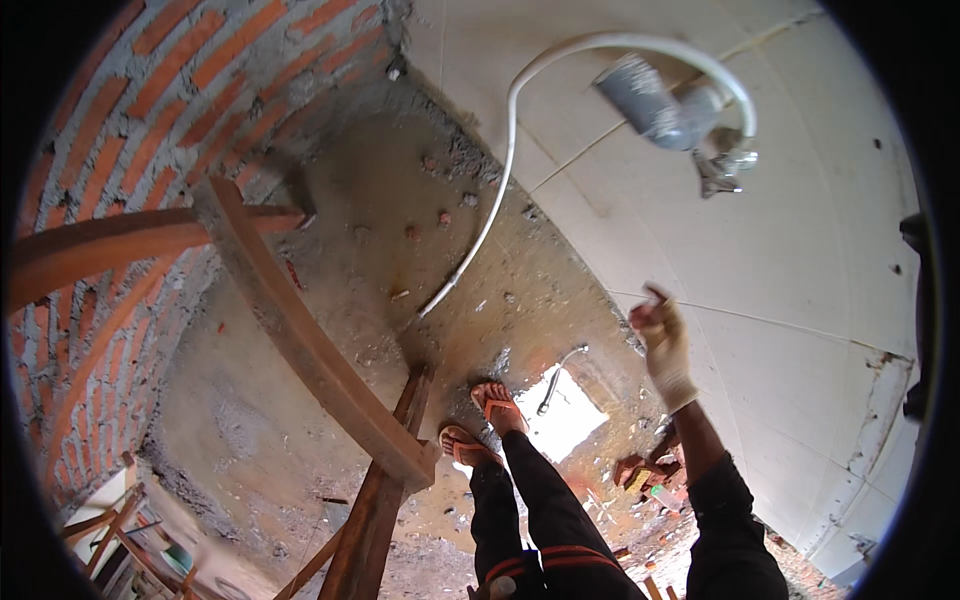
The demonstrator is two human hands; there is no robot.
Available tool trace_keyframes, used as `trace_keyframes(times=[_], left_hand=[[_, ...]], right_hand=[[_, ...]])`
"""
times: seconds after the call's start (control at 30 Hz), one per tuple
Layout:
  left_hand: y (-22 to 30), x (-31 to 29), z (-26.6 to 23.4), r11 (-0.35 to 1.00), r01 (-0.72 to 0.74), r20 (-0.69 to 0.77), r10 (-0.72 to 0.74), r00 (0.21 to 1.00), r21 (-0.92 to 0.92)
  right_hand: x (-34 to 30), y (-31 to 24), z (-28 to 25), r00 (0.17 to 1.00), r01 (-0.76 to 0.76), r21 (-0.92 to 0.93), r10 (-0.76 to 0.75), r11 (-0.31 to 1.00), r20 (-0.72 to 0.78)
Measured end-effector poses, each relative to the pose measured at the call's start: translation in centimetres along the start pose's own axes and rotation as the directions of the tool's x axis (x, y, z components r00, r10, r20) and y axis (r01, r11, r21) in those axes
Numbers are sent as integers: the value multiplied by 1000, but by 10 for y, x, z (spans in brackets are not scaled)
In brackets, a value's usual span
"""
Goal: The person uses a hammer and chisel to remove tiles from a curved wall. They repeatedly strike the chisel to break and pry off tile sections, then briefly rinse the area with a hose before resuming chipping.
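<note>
My right hand, in a pale glove with bare fingertips, is raised in front of the white tiled wall. Its fingers are partly stretched out and slightly blurred, with nothing visible in them. I cannot tell whether it touches the tiles. Above it, a metal tap juts from the wall beside a grey plastic pipe piece. A white hose loops from the tap and hangs down to the left, its end near the wet floor. My left hand is not in view.
My feet in orange sandals stand on the wet, rough floor. Wooden beams cross at the left before a brick wall. A thin metal tube lies over a bright square patch. Broken bricks lie near the tiled wall.
</note>
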State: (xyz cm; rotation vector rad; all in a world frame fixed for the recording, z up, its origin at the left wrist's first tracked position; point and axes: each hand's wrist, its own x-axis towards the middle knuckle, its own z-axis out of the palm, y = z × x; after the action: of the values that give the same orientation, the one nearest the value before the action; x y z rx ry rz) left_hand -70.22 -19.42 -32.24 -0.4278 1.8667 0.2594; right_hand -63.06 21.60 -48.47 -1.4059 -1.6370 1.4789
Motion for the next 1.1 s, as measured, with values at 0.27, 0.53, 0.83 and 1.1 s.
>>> trace_keyframes(times=[0.27, 0.53, 0.83, 1.1], left_hand=[[-12, -12, -16, 993, -92, -47, 89, 995, -70], [-53, 16, -25, 996, -51, 66, 55, 996, -68], [-96, 71, -36, 986, -75, 244, 110, 964, -150], [-125, 68, -54, 925, 130, 273, -30, 962, -358]], right_hand=[[66, -163, 41, 976, 15, 844, 176, 537, -129], [96, -191, 62, 822, 221, 969, 513, 112, -247], [108, -171, 54, 897, 201, 915, 440, -349, -29], [101, -148, 57, 946, 123, 971, 321, -207, -51]])
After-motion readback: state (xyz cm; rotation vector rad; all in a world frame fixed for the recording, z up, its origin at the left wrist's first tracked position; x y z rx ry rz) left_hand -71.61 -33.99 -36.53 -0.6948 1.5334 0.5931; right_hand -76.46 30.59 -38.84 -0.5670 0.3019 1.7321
